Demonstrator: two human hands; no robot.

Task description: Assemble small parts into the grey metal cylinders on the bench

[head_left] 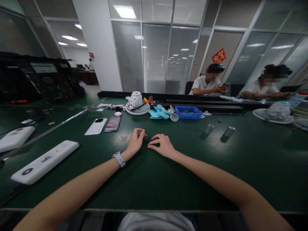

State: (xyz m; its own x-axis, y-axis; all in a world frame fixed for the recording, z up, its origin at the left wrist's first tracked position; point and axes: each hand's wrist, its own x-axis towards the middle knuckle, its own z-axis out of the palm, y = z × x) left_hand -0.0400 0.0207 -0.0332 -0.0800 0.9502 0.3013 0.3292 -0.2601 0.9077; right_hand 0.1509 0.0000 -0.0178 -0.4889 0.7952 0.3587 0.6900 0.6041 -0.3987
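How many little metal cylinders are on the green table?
2. One cylinder lies ahead and right of the right hand; the other is further right. Clutter behind may hide more.

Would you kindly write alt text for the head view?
The left hand, with a wristwatch, and the right hand rest side by side on a green table; a white phone, white fan, blue blades and blue tray lie beyond.

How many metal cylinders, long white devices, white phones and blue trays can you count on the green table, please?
Metal cylinders: 2
Long white devices: 2
White phone: 1
Blue tray: 1
Total: 6
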